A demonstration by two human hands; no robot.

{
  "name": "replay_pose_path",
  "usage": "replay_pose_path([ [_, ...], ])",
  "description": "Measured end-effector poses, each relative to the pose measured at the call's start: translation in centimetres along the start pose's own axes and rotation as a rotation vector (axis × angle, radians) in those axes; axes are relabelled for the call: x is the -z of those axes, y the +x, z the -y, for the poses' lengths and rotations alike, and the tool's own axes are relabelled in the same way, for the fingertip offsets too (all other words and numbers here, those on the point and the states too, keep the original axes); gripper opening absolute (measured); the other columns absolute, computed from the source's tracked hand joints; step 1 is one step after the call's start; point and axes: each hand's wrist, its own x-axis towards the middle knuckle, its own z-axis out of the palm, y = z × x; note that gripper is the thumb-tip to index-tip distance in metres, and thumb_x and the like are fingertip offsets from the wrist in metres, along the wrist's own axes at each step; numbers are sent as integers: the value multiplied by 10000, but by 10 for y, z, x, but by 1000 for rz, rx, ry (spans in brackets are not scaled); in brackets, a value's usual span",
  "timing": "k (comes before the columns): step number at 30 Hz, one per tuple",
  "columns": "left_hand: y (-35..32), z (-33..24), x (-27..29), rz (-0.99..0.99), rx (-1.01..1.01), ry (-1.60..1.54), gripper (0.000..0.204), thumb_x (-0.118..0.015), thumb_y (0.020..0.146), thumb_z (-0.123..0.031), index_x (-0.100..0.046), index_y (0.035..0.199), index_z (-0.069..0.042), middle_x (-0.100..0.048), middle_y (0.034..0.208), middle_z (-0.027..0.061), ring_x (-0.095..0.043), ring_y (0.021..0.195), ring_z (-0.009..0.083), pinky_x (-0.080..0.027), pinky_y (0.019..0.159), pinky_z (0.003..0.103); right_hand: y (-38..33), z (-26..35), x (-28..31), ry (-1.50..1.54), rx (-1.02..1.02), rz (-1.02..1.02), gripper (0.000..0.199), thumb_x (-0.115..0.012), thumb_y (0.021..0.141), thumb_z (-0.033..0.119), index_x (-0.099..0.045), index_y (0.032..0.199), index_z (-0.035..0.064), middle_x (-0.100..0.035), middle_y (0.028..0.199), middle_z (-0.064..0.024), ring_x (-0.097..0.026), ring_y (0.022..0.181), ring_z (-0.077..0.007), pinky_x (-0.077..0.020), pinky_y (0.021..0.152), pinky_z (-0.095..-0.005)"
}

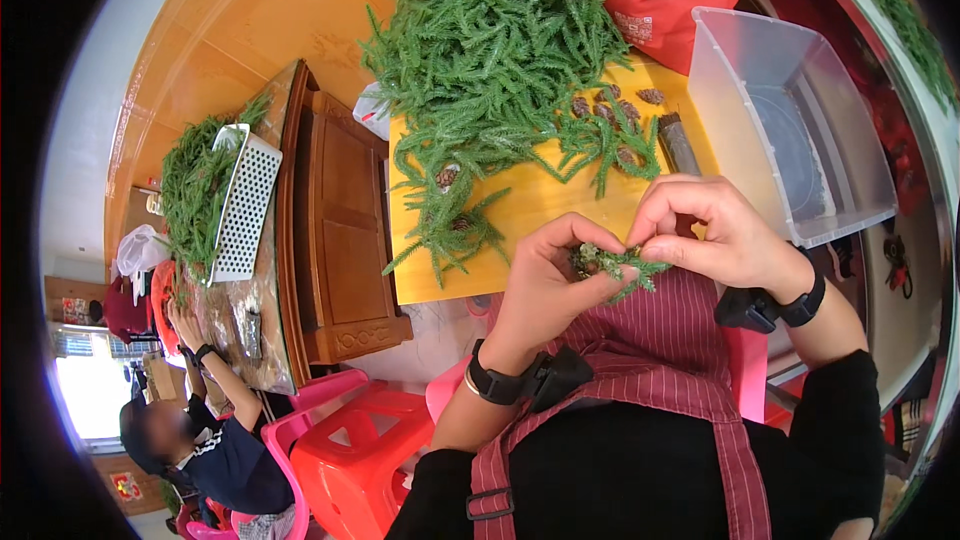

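Sprig (612, 264): held at the near edge of the worktop (530, 202)
Left hand (555, 275): sprig pinched by thumb and fingers
Right hand (718, 232): sprig pinched at right end
Greenery (495, 50): heaped toward far edge

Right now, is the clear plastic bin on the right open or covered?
Open: no lid covers the clear plastic bin, and its inner floor shows.

The yellow surface (575, 215) carries heaped green pine sprigs (490, 50), brown pinecones (651, 97), a red bag (685, 5) and a dark bundle (678, 145), perhaps wire.
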Motion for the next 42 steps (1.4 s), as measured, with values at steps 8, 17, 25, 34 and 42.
replay_pose_path([
  [8, -6, 1, 13, 62, 74, -17, 203, -657, 701, 62, -544, 852, -15, -563, 867, 34, -539, 804, 90, -460, 672, 210, 1, -8, -18, 376, -146, -15, 88, -608, 793, 109, -571, 791, 29, -513, 780, -21, -479, 678, -79, -367, 596, -205],
  [17, -9, 4, 28, -26, -23, 68, 194, -634, 733, 44, -529, 881, -26, -555, 854, 23, -532, 760, 77, -456, 642, 206, 17, -15, -29, 220, -114, -43, 120, -610, 774, 95, -577, 865, 24, -530, 823, -19, -483, 683, -66, -388, 604, -202],
  [25, 0, 5, 61, -361, -134, 947, 218, -610, 783, -116, -504, 943, -11, -546, 807, 124, -535, 674, 262, -419, 593, 322, 16, -20, -28, -35, -111, -18, 294, -609, 752, 94, -544, 1029, 23, -543, 878, -67, -561, 701, -121, -424, 538, -223],
  [34, 4, 0, 54, -416, -376, 1437, 401, -646, 754, -140, -479, 1095, -10, -460, 1116, 181, -470, 1013, 343, -422, 807, 387, -5, -54, -13, -363, -130, -90, 308, -625, 762, 149, -530, 1022, 13, -536, 926, -120, -579, 719, -196, -470, 629, -301],
  [42, 6, 25, 40, 22, -7, 502, 313, -543, 839, -57, -465, 1139, -9, -525, 1111, 87, -507, 1017, 171, -389, 879, 267, 10, -102, 1, -550, -341, -297, 317, -607, 787, 197, -535, 1003, -23, -550, 941, -157, -602, 744, -239, -466, 670, -326],
])
